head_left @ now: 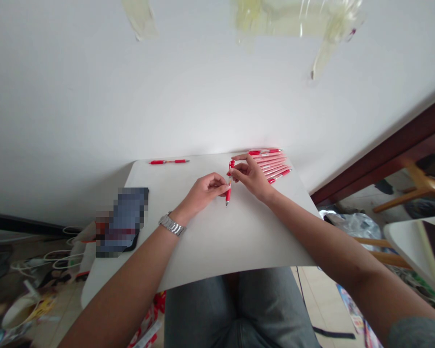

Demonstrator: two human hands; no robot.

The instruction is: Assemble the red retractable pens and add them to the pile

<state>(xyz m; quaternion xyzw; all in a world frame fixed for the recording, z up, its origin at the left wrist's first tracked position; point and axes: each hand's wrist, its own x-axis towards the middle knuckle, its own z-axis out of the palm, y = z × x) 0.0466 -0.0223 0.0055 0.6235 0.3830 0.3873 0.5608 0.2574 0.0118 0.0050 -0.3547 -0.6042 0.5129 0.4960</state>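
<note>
Both my hands hold one red pen [229,189] upright over the white table [217,241]. My left hand [205,189], with a metal watch on its wrist, pinches the pen's lower barrel. My right hand [251,175] grips the pen's upper end near its clip. Behind my right hand lies a row of several red pens [273,162] at the table's far right. A single red pen [168,161] lies alone at the far left edge.
A dark blurred-out object [125,220] lies on the table's left side. The white wall stands right behind the table. Bags and clutter sit on the floor at left, and a wooden chair [416,186] and another white table [416,241] at right.
</note>
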